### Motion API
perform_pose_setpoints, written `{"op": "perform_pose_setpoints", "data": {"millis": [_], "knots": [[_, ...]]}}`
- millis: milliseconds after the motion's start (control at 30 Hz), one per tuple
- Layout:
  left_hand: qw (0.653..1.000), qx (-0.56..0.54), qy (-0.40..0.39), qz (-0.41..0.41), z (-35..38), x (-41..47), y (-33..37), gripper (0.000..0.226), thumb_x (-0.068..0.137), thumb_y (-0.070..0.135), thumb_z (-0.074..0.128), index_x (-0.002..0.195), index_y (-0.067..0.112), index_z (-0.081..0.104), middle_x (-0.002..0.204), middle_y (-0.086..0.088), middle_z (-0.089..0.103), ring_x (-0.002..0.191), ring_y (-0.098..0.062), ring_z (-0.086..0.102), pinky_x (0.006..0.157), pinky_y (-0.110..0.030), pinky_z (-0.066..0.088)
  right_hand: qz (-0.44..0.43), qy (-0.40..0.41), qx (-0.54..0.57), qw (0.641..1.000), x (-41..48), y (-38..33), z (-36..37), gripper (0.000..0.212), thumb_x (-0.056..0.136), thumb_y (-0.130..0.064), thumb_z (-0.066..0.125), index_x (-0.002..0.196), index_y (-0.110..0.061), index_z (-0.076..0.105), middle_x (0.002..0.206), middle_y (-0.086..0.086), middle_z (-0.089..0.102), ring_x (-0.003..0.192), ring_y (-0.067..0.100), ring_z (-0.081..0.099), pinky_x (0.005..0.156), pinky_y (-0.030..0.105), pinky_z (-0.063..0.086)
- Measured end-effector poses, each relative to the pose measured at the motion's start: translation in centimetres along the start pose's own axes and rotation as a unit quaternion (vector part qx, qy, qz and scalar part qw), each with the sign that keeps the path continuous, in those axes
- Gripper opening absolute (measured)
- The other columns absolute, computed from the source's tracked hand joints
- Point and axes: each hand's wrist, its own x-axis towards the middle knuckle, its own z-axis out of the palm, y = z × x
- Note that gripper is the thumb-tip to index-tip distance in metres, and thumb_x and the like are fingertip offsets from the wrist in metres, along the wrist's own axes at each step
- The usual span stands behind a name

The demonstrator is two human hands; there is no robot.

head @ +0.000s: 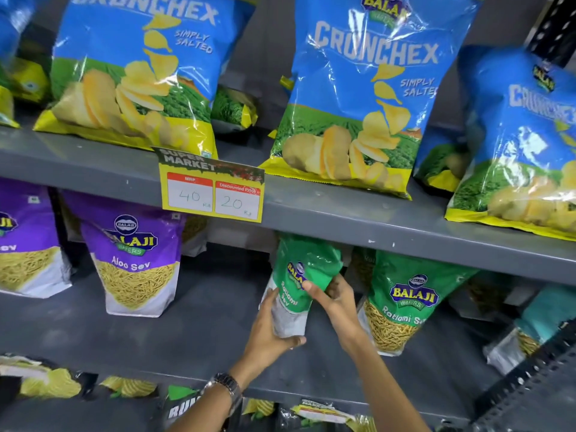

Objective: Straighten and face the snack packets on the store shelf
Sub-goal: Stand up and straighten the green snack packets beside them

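Note:
A green Ratlami Sev packet point(300, 269) stands on the middle shelf point(187, 335), turned sideways so its front faces left. My left hand point(269, 332) grips its white lower part from the left and underneath. My right hand point(333, 299) holds its right side, thumb across the front. A second green Ratlami Sev packet point(405, 304) stands upright just to the right, facing out. Two purple Aloo Sev packets point(137, 263) point(25, 244) stand to the left.
Blue Crunchex chip bags point(134, 67) point(367, 98) point(523, 145) lean on the upper shelf, behind a yellow price tag point(212, 188). More packets point(46, 381) lie on the bottom shelf. A perforated upright point(530, 388) runs along the right. A teal packet point(542, 316) sits far right.

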Motion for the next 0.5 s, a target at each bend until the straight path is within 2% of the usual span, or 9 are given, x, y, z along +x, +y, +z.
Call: {"op": "perform_pose_setpoints", "data": {"millis": [33, 100, 167, 233, 267, 333, 367, 433, 500], "knots": [[1.0, 0.005, 0.004, 0.007, 0.0, 0.2, 0.0, 0.106, 0.052, 0.011, 0.089, 0.137, 0.026, 0.028, 0.146, 0.006, 0.034, 0.132, -0.006, 0.037, 0.106, -0.018, 0.033, 0.009, -0.015, 0.002, 1.0, -0.5, -0.1, 0.0, 0.031, 0.067, -0.025, 0.081, 0.089, -0.013, 0.063, 0.09, -0.001, 0.075, 0.089, 0.014, 0.068, 0.075, 0.021, 0.053], [0.999, 0.039, 0.017, 0.012, 0.0, 0.6, -0.1, 0.111, 0.051, 0.023, 0.091, 0.141, 0.024, 0.025, 0.145, 0.009, 0.021, 0.135, -0.004, 0.024, 0.106, -0.018, 0.025, 0.032, -0.043, -0.009, 0.999, -1.2, -0.4, -0.1, 0.019, 0.073, -0.033, 0.072, 0.071, -0.022, 0.058, 0.086, 0.002, 0.068, 0.09, 0.015, 0.062, 0.084, 0.029, 0.05], [0.997, 0.062, 0.044, 0.006, -0.2, 1.2, -0.3, 0.111, 0.049, 0.03, 0.091, 0.141, 0.021, 0.03, 0.137, 0.003, 0.019, 0.129, -0.007, 0.027, 0.103, -0.013, 0.024, 0.049, -0.07, -0.015, 0.996, -1.3, -0.6, -0.5, 0.015, 0.078, -0.031, 0.064, 0.068, -0.023, 0.056, 0.096, -0.001, 0.072, 0.1, 0.014, 0.065, 0.089, 0.029, 0.05], [0.996, 0.059, 0.063, 0.017, -0.8, 1.8, 0.0, 0.099, 0.046, 0.034, 0.089, 0.132, 0.018, 0.042, 0.121, -0.004, 0.027, 0.11, -0.005, 0.039, 0.096, -0.001, 0.027, 0.043, -0.049, -0.017, 0.998, -0.8, -0.4, -1.0, 0.013, 0.078, -0.022, 0.067, 0.075, -0.018, 0.054, 0.099, 0.003, 0.075, 0.101, 0.012, 0.067, 0.085, 0.024, 0.053], [0.996, 0.063, 0.06, 0.019, -1.1, 2.2, 0.2, 0.097, 0.044, 0.039, 0.085, 0.13, 0.018, 0.045, 0.113, -0.005, 0.03, 0.102, -0.002, 0.041, 0.096, -0.003, 0.031, 0.03, -0.004, -0.029, 0.999, -0.4, -0.1, -1.3, 0.017, 0.077, -0.014, 0.07, 0.077, -0.016, 0.053, 0.097, 0.006, 0.075, 0.095, 0.012, 0.068, 0.079, 0.022, 0.053], [0.995, 0.087, 0.047, 0.018, -1.9, 2.9, 0.5, 0.103, 0.038, 0.054, 0.077, 0.13, 0.018, 0.047, 0.108, -0.003, 0.039, 0.098, -0.003, 0.046, 0.102, -0.023, 0.038, 0.012, 0.118, -0.073, 0.99, 0.7, 0.6, -2.1, 0.028, 0.073, 0.001, 0.073, 0.088, -0.013, 0.053, 0.098, 0.013, 0.068, 0.089, 0.017, 0.067, 0.072, 0.02, 0.051], [0.994, 0.1, 0.044, 0.019, -2.3, 3.3, 0.5, 0.108, 0.036, 0.059, 0.072, 0.132, 0.018, 0.046, 0.11, -0.002, 0.044, 0.103, -0.009, 0.047, 0.101, -0.03, 0.038, 0.013, 0.154, -0.089, 0.984, 1.1, 1.0, -2.6, 0.036, 0.071, 0.004, 0.073, 0.097, -0.01, 0.052, 0.103, 0.015, 0.065, 0.094, 0.021, 0.064, 0.075, 0.022, 0.051], [0.993, 0.113, 0.037, 0.014, -3.0, 3.9, 0.2, 0.115, 0.038, 0.063, 0.068, 0.139, 0.018, 0.037, 0.118, 0.001, 0.05, 0.114, -0.015, 0.043, 0.098, -0.029, 0.035, 0.044, 0.139, -0.109, 0.983, 1.9, 1.7, -3.3, 0.057, 0.067, 0.004, 0.077, 0.114, -0.008, 0.046, 0.113, 0.012, 0.061, 0.105, 0.023, 0.059, 0.091, 0.033, 0.05], [0.995, 0.103, 0.013, 0.004, -3.7, 4.5, 0.0, 0.112, 0.045, 0.057, 0.073, 0.143, 0.02, 0.031, 0.123, 0.0, 0.054, 0.119, -0.016, 0.044, 0.095, -0.023, 0.036, 0.091, 0.08, -0.12, 0.985, 2.1, 2.2, -3.7, 0.063, 0.066, -0.001, 0.079, 0.117, -0.013, 0.042, 0.114, 0.004, 0.06, 0.107, 0.019, 0.055, 0.101, 0.04, 0.044]]}}
